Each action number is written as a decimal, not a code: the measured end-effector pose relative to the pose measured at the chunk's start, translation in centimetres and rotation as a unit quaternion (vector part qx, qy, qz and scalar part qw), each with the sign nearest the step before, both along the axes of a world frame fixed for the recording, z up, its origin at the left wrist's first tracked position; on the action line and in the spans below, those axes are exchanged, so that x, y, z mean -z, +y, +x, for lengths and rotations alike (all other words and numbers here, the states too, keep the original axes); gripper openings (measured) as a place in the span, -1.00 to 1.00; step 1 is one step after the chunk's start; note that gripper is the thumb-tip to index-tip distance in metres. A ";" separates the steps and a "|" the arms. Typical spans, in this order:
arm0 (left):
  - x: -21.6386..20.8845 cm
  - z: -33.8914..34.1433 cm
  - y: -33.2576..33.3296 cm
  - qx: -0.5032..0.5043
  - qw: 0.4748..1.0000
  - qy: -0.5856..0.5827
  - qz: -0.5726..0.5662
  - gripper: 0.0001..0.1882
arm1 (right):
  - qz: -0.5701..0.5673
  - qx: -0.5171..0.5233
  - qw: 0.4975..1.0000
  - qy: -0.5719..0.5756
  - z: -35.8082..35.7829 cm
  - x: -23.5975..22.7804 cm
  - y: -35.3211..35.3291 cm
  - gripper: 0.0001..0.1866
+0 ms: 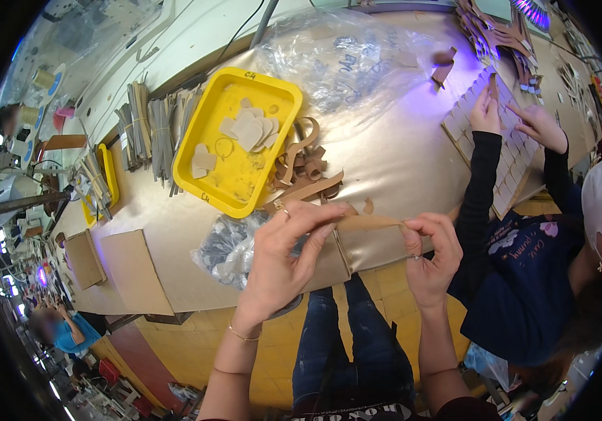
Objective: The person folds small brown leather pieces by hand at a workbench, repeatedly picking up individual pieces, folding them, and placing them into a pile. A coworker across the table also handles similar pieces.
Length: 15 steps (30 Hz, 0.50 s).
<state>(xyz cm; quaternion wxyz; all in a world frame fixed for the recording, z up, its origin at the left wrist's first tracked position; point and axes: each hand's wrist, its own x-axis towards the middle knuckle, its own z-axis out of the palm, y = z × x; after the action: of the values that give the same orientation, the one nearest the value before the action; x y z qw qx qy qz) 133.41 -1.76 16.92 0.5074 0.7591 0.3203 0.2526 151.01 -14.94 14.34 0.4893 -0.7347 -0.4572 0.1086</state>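
Note:
A tan leather-like strip (369,222) is stretched between my two hands above the near edge of the table. My left hand (288,245) pinches its left end between thumb and fingers. At the other end, my right hand (433,249) has thumb and fingertips closed on the strip. Just beyond my left hand lies a heap of curled brown strips (308,165). A yellow tray (225,193) sits behind and to the left, with pale rounded pieces (250,130) and a few rubber bands in it. Below the tray, a clear plastic bag (230,245) lies partly behind my left hand.
Bundled grey strips (164,133) lie left of the tray. A large clear plastic sheet (343,59) covers the back of the table. At right, a co-worker's hands (487,112) work over a board of pale pieces (508,154). Flat cardboard (136,270) lies at the left edge.

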 end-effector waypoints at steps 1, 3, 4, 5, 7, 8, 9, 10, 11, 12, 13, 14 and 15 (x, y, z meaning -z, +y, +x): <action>-0.3 -0.1 0.0 0.000 1.000 0.028 0.007 -0.72 | -0.001 0.000 1.000 -0.004 0.0 0.0 0.0 -0.88; -0.8 -0.4 -0.1 0.001 0.996 0.083 0.020 -0.75 | 0.006 -0.012 1.000 -0.023 0.0 0.1 -0.1 -0.88; -0.9 -0.4 0.0 -0.005 0.996 0.081 0.018 -0.74 | 0.012 -0.016 0.999 -0.032 -0.1 0.1 -0.2 -0.88; -1.0 -0.3 0.1 -0.011 0.997 0.079 0.016 -0.74 | 0.014 -0.019 0.999 -0.040 -0.1 0.2 -0.2 -0.88; -1.0 -0.2 0.2 -0.015 0.997 0.077 0.018 -0.74 | 0.021 -0.025 0.998 -0.053 0.0 0.2 -0.2 -0.87; -1.1 -0.3 0.2 -0.015 0.997 0.078 0.023 -0.75 | 0.022 -0.022 0.998 -0.056 0.0 0.2 -0.2 -0.87; -1.1 -0.3 0.2 -0.016 0.996 0.081 0.026 -0.76 | 0.025 -0.020 0.998 -0.059 0.0 0.2 -0.2 -0.87; -1.2 -0.3 0.1 -0.016 0.996 0.080 0.029 -0.77 | 0.027 -0.018 0.998 -0.059 -0.1 0.2 -0.1 -0.87; -1.2 -0.2 0.1 -0.018 0.996 0.079 0.029 -0.77 | 0.030 -0.019 0.997 -0.063 -0.1 0.2 -0.1 -0.87; -1.2 -0.2 0.1 -0.022 0.996 0.080 0.026 -0.78 | 0.033 -0.021 0.997 -0.065 -0.1 0.2 0.0 -0.87; -1.2 -0.2 0.0 -0.024 0.996 0.081 0.029 -0.79 | 0.034 -0.021 0.997 -0.066 -0.1 0.1 0.0 -0.87; -1.2 -0.2 0.0 -0.027 0.996 0.083 0.027 -0.80 | 0.035 -0.022 0.997 -0.066 -0.1 0.1 0.1 -0.87; -1.1 -0.2 0.0 -0.033 0.996 0.086 0.021 -0.80 | 0.034 -0.023 0.997 -0.064 -0.1 0.1 0.1 -0.87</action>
<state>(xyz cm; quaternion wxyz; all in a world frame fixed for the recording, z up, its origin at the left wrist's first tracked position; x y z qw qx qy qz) 133.25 -1.76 18.03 0.4534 0.7777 0.3816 0.2098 150.87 -14.89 14.24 0.4812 -0.7123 -0.5078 0.0568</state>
